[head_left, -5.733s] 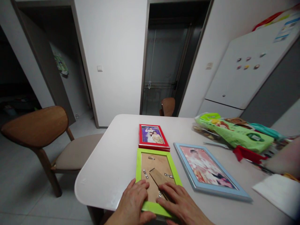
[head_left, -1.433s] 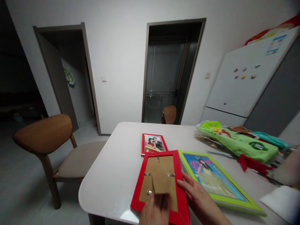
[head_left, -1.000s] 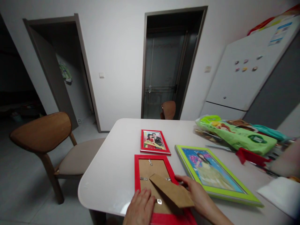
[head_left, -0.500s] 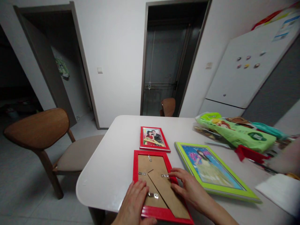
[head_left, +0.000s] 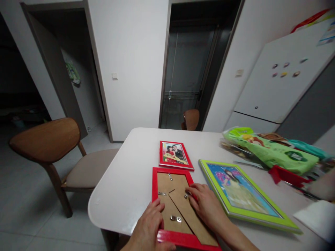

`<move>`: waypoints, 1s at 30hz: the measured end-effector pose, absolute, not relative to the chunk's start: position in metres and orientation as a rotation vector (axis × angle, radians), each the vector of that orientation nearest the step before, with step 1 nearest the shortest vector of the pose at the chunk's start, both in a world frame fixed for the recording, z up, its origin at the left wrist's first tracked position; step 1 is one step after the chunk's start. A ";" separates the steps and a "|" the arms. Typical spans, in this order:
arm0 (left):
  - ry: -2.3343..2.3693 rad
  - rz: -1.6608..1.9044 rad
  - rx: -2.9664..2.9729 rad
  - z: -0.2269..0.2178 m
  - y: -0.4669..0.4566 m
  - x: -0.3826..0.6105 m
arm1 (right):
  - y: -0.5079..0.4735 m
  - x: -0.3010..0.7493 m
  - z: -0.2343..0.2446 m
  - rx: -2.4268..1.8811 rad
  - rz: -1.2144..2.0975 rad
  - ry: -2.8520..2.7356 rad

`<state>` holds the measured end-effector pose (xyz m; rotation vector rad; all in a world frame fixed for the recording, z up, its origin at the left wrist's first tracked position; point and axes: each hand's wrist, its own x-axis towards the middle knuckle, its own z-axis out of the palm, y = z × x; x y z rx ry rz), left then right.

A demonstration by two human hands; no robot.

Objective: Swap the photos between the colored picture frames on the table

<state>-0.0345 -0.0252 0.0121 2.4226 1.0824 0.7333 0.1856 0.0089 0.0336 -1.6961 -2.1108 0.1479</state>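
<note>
Here, left of the green frame (head_left: 244, 190), the face-down red frame (head_left: 183, 209), long axis pointing away, is touched by the flattened left hand (head_left: 149, 223), its green-side clip (head_left: 186, 196) by the right hand (head_left: 206, 204), any pinch being unclear.

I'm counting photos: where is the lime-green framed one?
In the head view, the lime-green framed photo lies face-up on the white table, right of the face-down red frame and nearer the camera than the green package.
</note>
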 end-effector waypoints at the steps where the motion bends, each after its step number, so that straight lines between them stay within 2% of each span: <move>1: 1.085 0.732 2.414 0.012 -0.025 -0.034 | 0.004 0.182 0.036 -1.637 0.166 -2.128; 7: 1.109 0.683 2.383 0.011 -0.026 -0.033 | -0.018 0.146 0.043 -1.374 0.512 -2.274; 20: 1.042 0.838 2.378 0.005 -0.025 -0.034 | 0.022 0.119 0.039 -1.450 0.365 -2.245; 30: 1.072 0.778 2.346 -0.001 -0.020 -0.034 | 0.053 0.126 0.024 -1.606 0.197 -2.121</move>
